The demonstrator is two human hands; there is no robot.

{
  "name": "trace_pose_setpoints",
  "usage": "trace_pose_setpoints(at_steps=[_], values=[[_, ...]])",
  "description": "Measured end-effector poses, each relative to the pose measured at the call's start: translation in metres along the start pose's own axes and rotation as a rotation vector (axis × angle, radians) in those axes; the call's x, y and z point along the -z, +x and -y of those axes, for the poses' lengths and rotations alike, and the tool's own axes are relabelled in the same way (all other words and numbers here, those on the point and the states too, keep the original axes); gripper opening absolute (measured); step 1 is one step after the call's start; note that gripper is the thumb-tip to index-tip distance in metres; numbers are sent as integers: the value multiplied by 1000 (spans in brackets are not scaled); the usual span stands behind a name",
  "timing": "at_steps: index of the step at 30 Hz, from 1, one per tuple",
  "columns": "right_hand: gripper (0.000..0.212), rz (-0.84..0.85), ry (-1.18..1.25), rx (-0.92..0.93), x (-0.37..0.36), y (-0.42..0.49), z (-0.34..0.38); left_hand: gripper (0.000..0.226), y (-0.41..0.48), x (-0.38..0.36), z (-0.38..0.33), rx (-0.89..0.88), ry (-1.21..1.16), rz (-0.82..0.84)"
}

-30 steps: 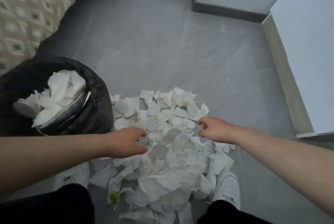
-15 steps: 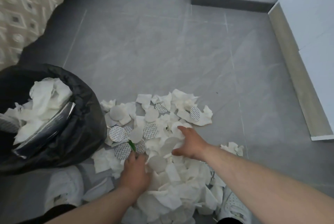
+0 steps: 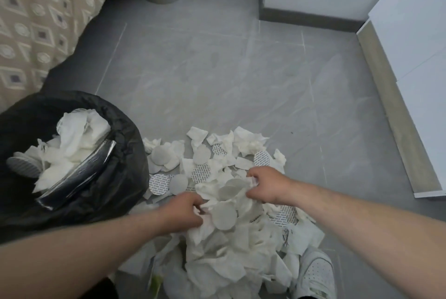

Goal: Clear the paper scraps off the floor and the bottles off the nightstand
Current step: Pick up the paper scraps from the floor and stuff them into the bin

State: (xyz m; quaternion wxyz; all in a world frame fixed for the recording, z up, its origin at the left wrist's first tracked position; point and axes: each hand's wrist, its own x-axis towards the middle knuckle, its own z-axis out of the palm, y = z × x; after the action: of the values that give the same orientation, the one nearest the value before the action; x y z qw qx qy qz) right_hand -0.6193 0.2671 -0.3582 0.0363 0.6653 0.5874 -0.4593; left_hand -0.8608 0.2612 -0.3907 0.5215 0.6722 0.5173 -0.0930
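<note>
Two hands: left hand [image 3: 183, 212], right hand [image 3: 268, 186], fingers curled, gripping scraps [image 3: 222, 245].
Scraps: heaped right of bin [image 3: 123, 178].

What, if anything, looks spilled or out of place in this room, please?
A heap of paper scraps and round printed discs lies spilled across the grey floor beside the black bin bag, which is itself heaped with scraps. The left hand and right hand each grip scraps in the heap.
</note>
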Motion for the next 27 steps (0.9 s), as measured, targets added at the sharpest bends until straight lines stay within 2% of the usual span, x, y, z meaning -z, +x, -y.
trace_pose_setpoints(at_steps=[5, 9, 13, 15, 17, 20, 22, 27], values=[[10, -50, -93, 36, 45, -35, 20, 13, -27, 64, -46, 18, -26, -25], [25, -146, -154, 43, 59, -59, 33, 10, -56, 81, -56, 2, -108, -51], [27, -232, -52, 23, 55, -75, 37, 10, -70, 81, -47, 24, -283, -160], [25, -290, 52, 3, 48, -77, 33, 10, -73, 72, -38, 38, -496, -211], [23, -277, 125, -15, 44, -77, 32, 11, -76, 68, -30, 52, -703, -190], [22, -277, 154, -32, 46, -70, 31, 17, -71, 75, -17, 110, -816, -223], [16, -302, 185, -45, 49, -60, 33, 10, -64, 80, -16, 119, -927, -258], [14, -324, 273, -68, 51, -38, 37, 9, -54, 85, -22, 92, -980, -256]])
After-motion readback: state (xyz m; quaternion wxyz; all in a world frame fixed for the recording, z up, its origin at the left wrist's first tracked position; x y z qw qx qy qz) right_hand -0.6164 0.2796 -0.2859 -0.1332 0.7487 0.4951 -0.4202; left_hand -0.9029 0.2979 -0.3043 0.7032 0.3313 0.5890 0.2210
